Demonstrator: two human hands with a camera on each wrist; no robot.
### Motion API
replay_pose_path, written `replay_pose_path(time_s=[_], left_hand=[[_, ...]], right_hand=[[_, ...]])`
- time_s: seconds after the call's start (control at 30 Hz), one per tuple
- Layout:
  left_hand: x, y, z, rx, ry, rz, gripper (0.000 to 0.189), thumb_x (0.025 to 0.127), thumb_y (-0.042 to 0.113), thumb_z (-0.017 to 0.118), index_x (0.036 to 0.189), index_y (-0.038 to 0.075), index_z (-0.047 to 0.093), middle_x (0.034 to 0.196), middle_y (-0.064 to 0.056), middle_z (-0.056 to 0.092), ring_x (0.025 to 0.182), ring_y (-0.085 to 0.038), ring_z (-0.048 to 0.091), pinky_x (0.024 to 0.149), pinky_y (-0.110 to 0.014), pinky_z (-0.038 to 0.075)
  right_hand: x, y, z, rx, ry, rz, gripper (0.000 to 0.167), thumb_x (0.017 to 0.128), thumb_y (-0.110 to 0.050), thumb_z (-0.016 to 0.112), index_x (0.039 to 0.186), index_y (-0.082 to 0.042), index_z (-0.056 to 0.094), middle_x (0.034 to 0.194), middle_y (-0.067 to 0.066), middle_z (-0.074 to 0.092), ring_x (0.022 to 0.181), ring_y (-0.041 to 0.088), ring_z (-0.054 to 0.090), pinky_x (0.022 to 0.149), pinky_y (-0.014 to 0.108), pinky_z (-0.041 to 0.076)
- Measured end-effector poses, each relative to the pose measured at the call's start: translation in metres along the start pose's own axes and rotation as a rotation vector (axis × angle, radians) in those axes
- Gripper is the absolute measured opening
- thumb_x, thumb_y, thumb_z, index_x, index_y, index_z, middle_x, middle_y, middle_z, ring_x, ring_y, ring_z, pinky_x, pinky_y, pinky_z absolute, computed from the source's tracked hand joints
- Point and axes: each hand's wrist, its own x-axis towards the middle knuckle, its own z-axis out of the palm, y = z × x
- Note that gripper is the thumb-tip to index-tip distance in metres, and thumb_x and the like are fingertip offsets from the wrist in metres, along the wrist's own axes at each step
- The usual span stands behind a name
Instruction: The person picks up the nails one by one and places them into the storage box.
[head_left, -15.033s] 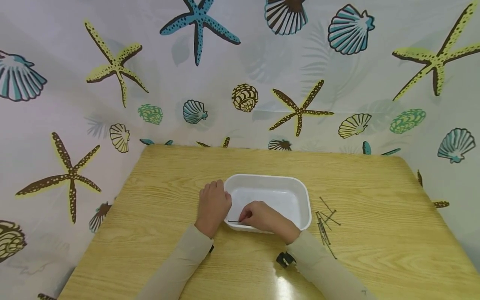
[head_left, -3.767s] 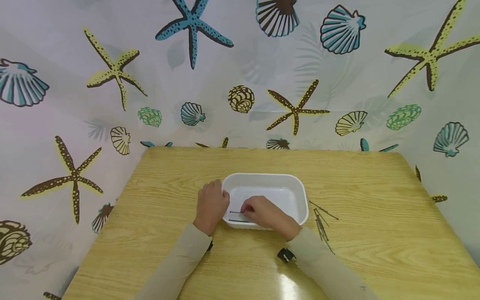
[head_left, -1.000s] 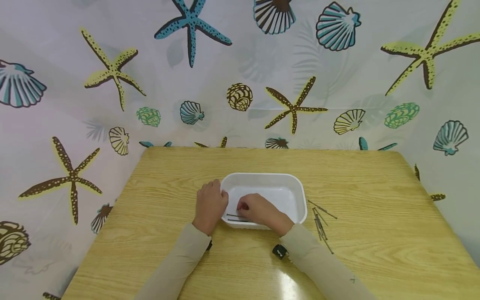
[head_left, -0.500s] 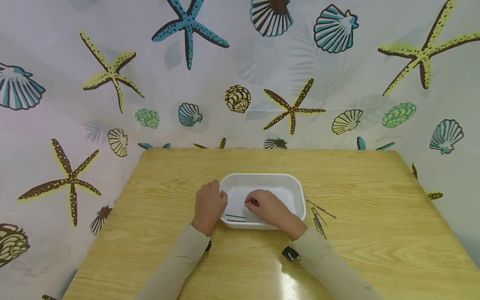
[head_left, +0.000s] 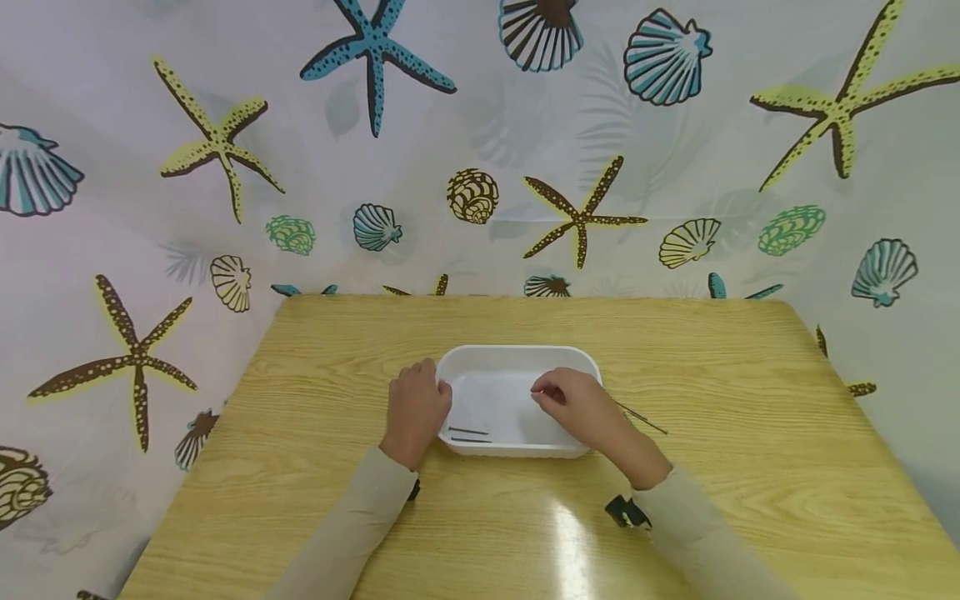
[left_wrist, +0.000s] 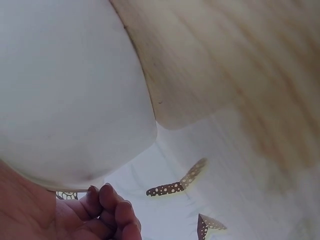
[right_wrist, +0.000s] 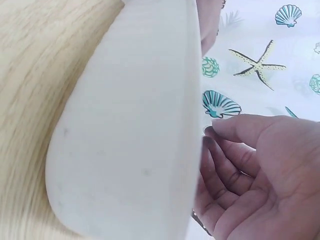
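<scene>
Two long nails (head_left: 470, 432) lie roughly side by side in the front left corner of a white tray (head_left: 517, 450). At the tray's left end my left hand (head_left: 415, 408) grips the rim, the thumb over the edge; in the left wrist view its fingers (left_wrist: 122, 212) curl beside the wall. My right hand (head_left: 588, 408) hovers over the tray's right part, fingers loosely bent, nothing visible between thumb and fingertips. More nails (head_left: 641, 417) lie on the table just right of the tray, mostly hidden behind the right hand and wrist.
The wooden table (head_left: 750, 467) carries the tray near its middle. A curtain (head_left: 480, 108) printed with starfish and shells hangs behind and along the sides. Black wrist mounts (head_left: 626, 511) show under the beige sleeves.
Earlier my right hand placed one nail in the tray, then set a second beside it. It has let go and moved right across the tray. The left hand stays at the rim.
</scene>
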Motion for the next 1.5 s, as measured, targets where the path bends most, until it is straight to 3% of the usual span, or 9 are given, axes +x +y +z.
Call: replay_pose_path(time_s=[0.4,0.8,1.2,1.5], left_hand=[[-0.002,-0.002,-0.002,0.015,0.001,-0.001,0.03,0.089,0.023,0.05,0.108,0.001,0.058,0.096,-0.011,0.06,0.086,-0.027,0.053,0.075,-0.042,0.04],[-0.001,-0.001,-0.001,0.03,-0.003,-0.005,0.03,0.09,0.023,0.051,0.109,0.002,0.057,0.096,-0.01,0.059,0.087,-0.027,0.053,0.076,-0.042,0.04],[-0.001,-0.002,0.0,0.03,0.017,0.009,0.027,0.089,0.022,0.053,0.106,0.001,0.058,0.09,-0.01,0.059,0.082,-0.026,0.054,0.072,-0.041,0.041],[-0.001,-0.003,-0.001,0.018,0.014,0.009,0.026,0.089,0.021,0.052,0.104,0.001,0.059,0.09,-0.01,0.059,0.082,-0.027,0.054,0.072,-0.042,0.041]], right_hand=[[-0.023,0.016,-0.029,0.023,0.075,0.035,0.011,0.09,-0.015,0.061,0.096,-0.009,0.067,0.087,-0.004,0.061,0.076,0.011,0.054,0.067,0.03,0.047],[-0.05,0.047,-0.054,-0.014,0.108,0.152,0.021,0.093,-0.022,0.057,0.105,-0.007,0.065,0.094,0.003,0.063,0.081,0.016,0.057,0.069,0.034,0.048],[-0.065,0.079,-0.056,-0.062,0.049,0.238,0.02,0.092,-0.017,0.058,0.103,-0.001,0.064,0.093,0.008,0.063,0.081,0.022,0.059,0.07,0.04,0.049],[-0.069,0.095,-0.05,-0.08,0.029,0.248,0.019,0.091,-0.016,0.06,0.101,-0.001,0.065,0.091,0.006,0.062,0.081,0.021,0.059,0.072,0.041,0.048]])
